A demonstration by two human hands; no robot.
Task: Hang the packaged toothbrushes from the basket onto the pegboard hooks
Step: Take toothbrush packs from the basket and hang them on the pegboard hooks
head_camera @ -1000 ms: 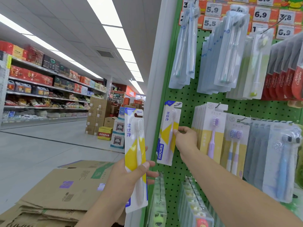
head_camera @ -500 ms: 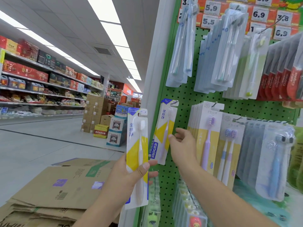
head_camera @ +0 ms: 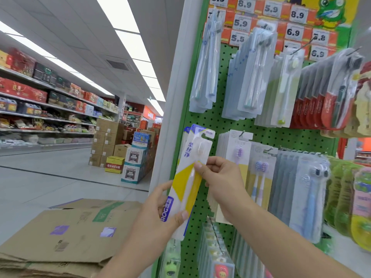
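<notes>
A white, yellow and blue packaged toothbrush [head_camera: 190, 173] is held up against the left edge of the green pegboard [head_camera: 224, 125], its top overlapping a like pack hanging behind it [head_camera: 187, 129]. My left hand [head_camera: 160, 215] grips the pack's lower end between thumb and fingers. My right hand [head_camera: 218, 181] pinches its middle from the right. The hook behind the pack's top is hidden. No basket is in view.
Rows of other toothbrush packs hang across the pegboard, with price tags [head_camera: 261, 21] above. Flattened cardboard boxes [head_camera: 66, 231] lie at lower left. A white upright post [head_camera: 172, 97] borders the pegboard. Stacked cartons [head_camera: 112, 145] stand down the aisle.
My left hand has brought its pack rightward up to the pegboard, over the hanging pack. My right hand has left the hanging pack and now pinches the one I carry.
</notes>
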